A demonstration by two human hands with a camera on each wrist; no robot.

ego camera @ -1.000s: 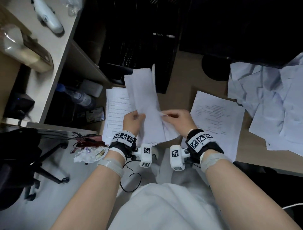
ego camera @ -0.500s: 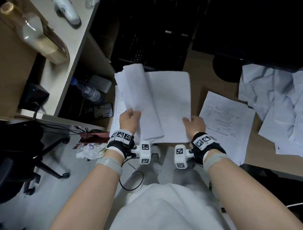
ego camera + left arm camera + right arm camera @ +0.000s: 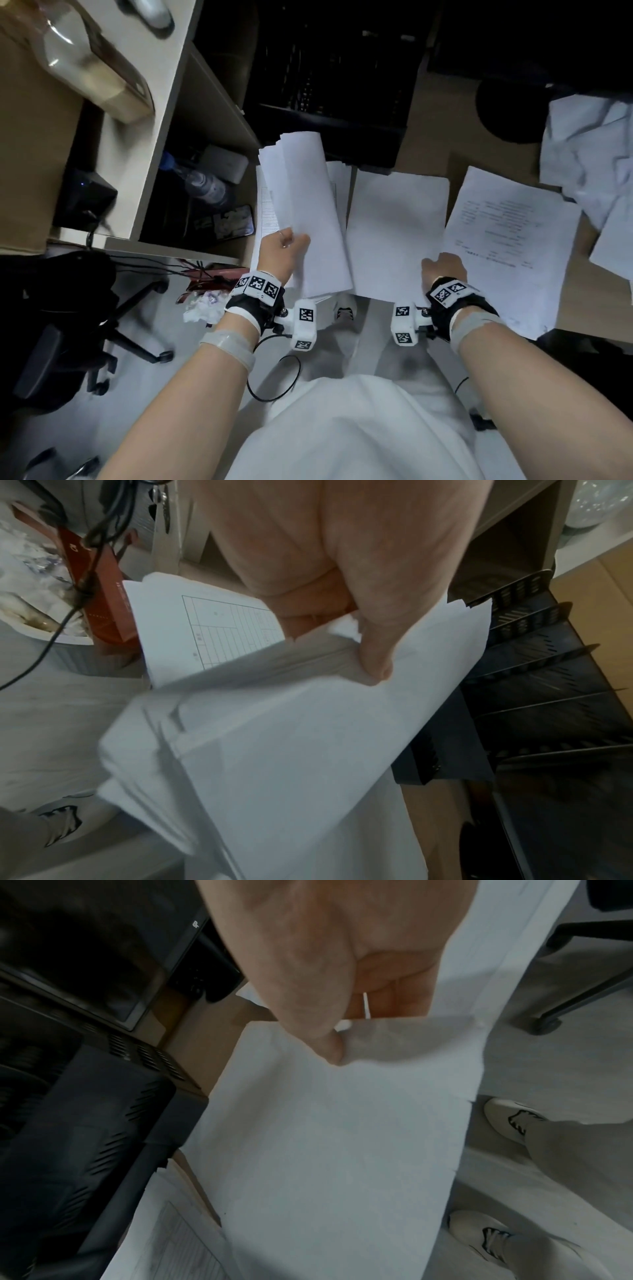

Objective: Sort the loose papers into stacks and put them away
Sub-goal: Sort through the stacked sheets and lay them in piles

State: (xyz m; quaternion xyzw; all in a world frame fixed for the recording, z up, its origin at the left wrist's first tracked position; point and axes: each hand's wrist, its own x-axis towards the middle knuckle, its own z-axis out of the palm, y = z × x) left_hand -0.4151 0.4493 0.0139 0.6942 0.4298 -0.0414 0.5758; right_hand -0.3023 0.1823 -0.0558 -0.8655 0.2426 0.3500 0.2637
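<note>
My left hand (image 3: 284,245) grips a sheaf of white sheets (image 3: 306,212) by its near edge, held above a gridded form (image 3: 269,212) lying on the desk. In the left wrist view the thumb (image 3: 375,653) presses on the sheaf (image 3: 308,750) and the gridded form (image 3: 219,631) shows under it. My right hand (image 3: 442,269) pinches the near right corner of a single blank sheet (image 3: 394,229), which is apart from the sheaf. The right wrist view has the thumb (image 3: 325,1031) on top of that blank sheet (image 3: 335,1137) and the fingers under it.
A printed page (image 3: 507,246) lies right of the blank sheet. Crumpled loose papers (image 3: 589,154) pile at the far right. A black mesh file tray (image 3: 329,89) stands behind the sheets. A shelf unit (image 3: 144,144) with bottles is on the left, an office chair (image 3: 68,342) below it.
The right hand has drawn one blank sheet off the sheaf and carried it to the right. The left hand keeps the rest, now narrower in view. The camera tilted slightly.
</note>
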